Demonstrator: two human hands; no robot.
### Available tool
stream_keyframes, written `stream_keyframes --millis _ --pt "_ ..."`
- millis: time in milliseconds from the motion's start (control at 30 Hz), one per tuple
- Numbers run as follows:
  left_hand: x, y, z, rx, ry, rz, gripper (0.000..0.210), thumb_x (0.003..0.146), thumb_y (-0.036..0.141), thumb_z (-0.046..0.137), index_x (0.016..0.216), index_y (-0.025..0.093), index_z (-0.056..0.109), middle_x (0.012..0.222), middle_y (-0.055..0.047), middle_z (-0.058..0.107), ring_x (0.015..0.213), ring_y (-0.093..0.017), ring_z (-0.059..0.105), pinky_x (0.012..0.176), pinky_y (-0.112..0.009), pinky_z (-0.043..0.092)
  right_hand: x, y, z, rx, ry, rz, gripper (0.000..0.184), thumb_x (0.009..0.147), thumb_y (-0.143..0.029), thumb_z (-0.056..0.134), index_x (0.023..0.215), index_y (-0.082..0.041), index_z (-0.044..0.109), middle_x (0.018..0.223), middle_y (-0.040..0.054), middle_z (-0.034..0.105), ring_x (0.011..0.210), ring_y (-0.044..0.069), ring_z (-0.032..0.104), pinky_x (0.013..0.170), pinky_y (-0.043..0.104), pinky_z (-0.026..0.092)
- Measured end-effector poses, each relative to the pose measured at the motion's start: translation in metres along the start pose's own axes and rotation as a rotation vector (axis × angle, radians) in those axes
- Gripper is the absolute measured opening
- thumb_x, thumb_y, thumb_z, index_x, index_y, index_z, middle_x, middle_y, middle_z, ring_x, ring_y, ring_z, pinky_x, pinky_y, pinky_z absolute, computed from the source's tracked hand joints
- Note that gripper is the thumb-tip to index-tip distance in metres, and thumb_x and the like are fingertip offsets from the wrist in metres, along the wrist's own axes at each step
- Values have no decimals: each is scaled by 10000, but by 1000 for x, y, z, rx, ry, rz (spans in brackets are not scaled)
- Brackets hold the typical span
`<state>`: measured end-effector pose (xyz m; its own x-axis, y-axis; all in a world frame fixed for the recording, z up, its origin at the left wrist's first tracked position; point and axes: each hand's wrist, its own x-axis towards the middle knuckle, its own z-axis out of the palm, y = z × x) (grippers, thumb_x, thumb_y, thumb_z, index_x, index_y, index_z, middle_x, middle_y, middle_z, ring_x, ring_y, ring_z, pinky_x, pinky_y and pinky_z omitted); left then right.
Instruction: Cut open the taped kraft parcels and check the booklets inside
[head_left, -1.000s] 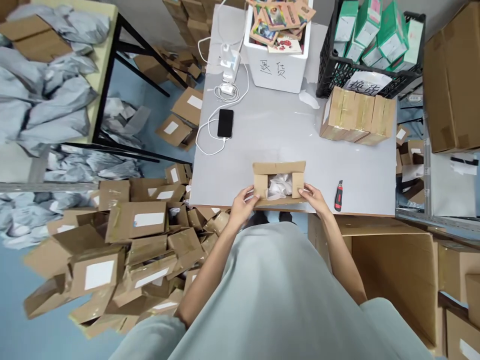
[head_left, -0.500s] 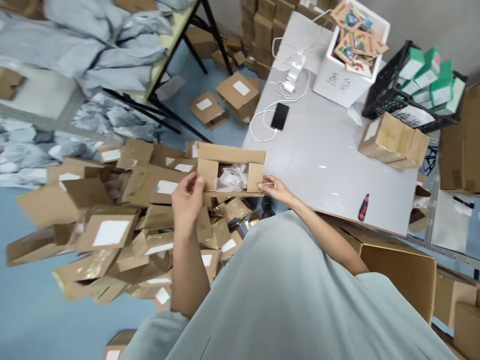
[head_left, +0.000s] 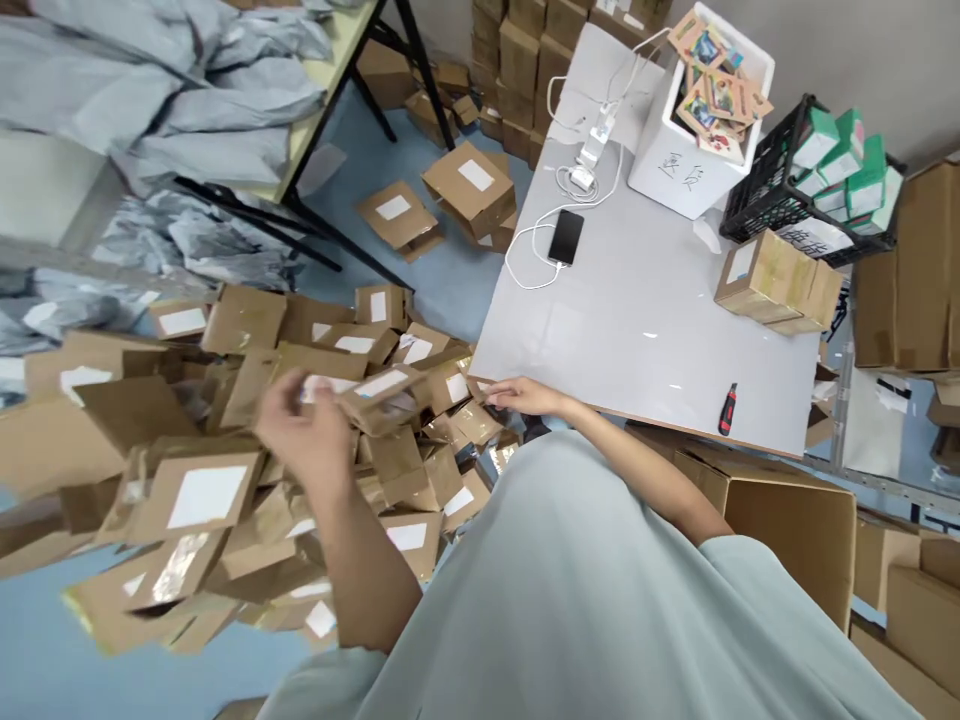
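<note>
My left hand (head_left: 304, 430) is over the heap of cardboard boxes, blurred, its thumb and fingers apart and nothing seen in its grasp. Just to its right is a small, slightly blurred cardboard box (head_left: 384, 397) with a white label; whether it is in the air or lying on the heap I cannot tell. My right hand (head_left: 525, 394) is by the near left corner of the grey table (head_left: 592, 340), fingers stretched loosely to the left and holding nothing I can see. Used cardboard boxes (head_left: 206, 497) with white labels cover the floor on the left.
On the table are a plugged-in phone (head_left: 565, 238), a red-and-black utility knife (head_left: 727, 410), a taped carton (head_left: 776, 282), a white foam box (head_left: 675, 170) of card packs and a black crate (head_left: 765, 180) of green boxes. A large open carton (head_left: 791, 540) stands at right.
Both hands have let go of the open cardboard box with white wrapping inside. My left hand moved left and down, my right hand slightly left. The view shifted a little.
</note>
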<state>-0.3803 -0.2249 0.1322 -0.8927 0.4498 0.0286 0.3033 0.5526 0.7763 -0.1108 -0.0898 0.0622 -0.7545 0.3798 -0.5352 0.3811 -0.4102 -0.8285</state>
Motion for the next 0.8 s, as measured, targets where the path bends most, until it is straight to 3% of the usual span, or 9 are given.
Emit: stream_keyframes --millis 200,400,567,800 --pt "-63 54 129 -216 -618 50 434 952 427 660 1258 135 757 1320 -159 817 1262 -286 763 1211 -482 556 -107 51 -86 275 491 179 323 877 -416 926 1106 -201 851 1019 61 862 920 204 792 975 387 656" --pt "-147 127 213 -231 -1057 297 477 952 551 643 1235 189 771 1356 -153 813 1350 -326 732 1262 -530 500 -218 88 -158 403 813 120 351 986 -416 794 1249 -184 799 1244 139 852 1044 221 827 1119 445 615" --pt "-216 185 270 -173 -1218 439 459 962 563 619 1234 229 777 1373 -125 808 1370 -325 721 1261 -531 497 -294 124 -226 543 1003 22 389 981 -404 779 1294 -173 774 1323 172 831 1115 239 830 1154 452 590" --pt "-315 257 365 -80 -1293 542 449 956 558 616 1219 231 773 1351 -139 813 1342 -341 737 1243 -550 512 -374 171 -343 499 1212 -16 540 881 -539 832 1268 -165 783 1266 170 830 1079 268 827 1084 479 618"
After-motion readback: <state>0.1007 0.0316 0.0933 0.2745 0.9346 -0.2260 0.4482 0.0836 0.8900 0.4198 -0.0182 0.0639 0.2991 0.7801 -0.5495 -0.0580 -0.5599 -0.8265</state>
